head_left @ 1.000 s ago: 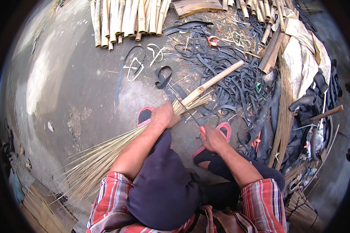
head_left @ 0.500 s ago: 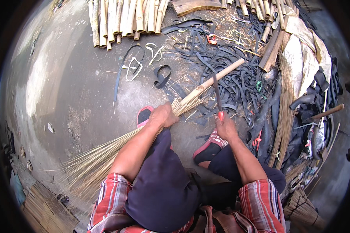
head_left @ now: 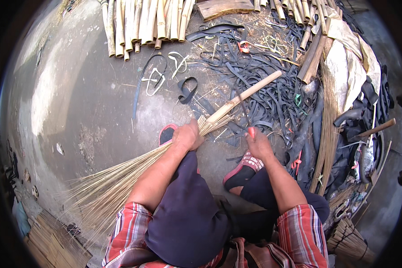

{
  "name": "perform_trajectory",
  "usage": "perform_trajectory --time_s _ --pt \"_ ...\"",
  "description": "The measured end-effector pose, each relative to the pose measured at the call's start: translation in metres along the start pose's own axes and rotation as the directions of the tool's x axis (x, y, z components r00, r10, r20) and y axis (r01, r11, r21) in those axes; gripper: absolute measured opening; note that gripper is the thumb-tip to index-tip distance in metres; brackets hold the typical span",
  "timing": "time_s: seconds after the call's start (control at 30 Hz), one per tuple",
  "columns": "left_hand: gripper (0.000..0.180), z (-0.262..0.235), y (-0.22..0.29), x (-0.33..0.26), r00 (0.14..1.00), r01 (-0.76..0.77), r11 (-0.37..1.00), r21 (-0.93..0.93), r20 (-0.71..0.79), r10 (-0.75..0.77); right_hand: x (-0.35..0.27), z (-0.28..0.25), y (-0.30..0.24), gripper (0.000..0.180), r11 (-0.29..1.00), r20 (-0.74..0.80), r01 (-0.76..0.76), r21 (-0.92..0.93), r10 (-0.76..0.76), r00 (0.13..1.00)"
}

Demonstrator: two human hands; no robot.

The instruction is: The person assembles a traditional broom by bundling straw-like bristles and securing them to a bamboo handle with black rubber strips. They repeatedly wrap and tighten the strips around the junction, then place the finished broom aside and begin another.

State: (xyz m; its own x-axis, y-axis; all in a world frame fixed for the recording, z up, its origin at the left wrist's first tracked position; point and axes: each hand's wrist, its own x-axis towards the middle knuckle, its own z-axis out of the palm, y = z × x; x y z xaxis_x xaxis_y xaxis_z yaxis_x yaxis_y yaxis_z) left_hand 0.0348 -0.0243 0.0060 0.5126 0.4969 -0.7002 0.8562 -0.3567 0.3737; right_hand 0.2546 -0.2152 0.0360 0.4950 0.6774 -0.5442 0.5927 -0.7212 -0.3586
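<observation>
Red-blue plaid short sleeves [head_left: 299,228], dark navy trousers [head_left: 187,214], red-black sandals [head_left: 241,172].

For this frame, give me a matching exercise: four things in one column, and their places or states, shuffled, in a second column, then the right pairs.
Things:
1. broom
2. bamboo poles
3. black rubber strips
4. right hand

Places or states:
A. laid side by side at the top of the view
B. gripped by the left hand where the bristles meet the stick
C. holds nothing, reaching over the red sandal
D. heaped loose on the ground beyond the broom stick

Pairs: 1-B, 2-A, 3-D, 4-C
</observation>
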Motion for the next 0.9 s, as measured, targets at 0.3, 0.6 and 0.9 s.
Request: perform_trajectory --time_s 0.3,0.6,0.9 --pt "0.06 -0.007 -0.001 0.003 0.999 -0.025 0.998 -0.061 0.026 0.027 0.006 -0.02 0.02 0.036 0.978 0.108 0.101 -0.184 -0.082 0.991" --pt "0.06 -0.011 0.001 -0.001 0.999 -0.006 0.998 -0.066 0.039 0.008 0.006 -0.004 0.02 0.038 0.998 0.036 0.01 -0.057 -0.008 0.999" --pt "0.059 -0.011 0.001 0.0 0.999 -0.012 0.997 -0.078 0.034 0.015 0.02 -0.042 0.017 0.039 0.967 0.169 0.074 -0.245 -0.032 0.985"
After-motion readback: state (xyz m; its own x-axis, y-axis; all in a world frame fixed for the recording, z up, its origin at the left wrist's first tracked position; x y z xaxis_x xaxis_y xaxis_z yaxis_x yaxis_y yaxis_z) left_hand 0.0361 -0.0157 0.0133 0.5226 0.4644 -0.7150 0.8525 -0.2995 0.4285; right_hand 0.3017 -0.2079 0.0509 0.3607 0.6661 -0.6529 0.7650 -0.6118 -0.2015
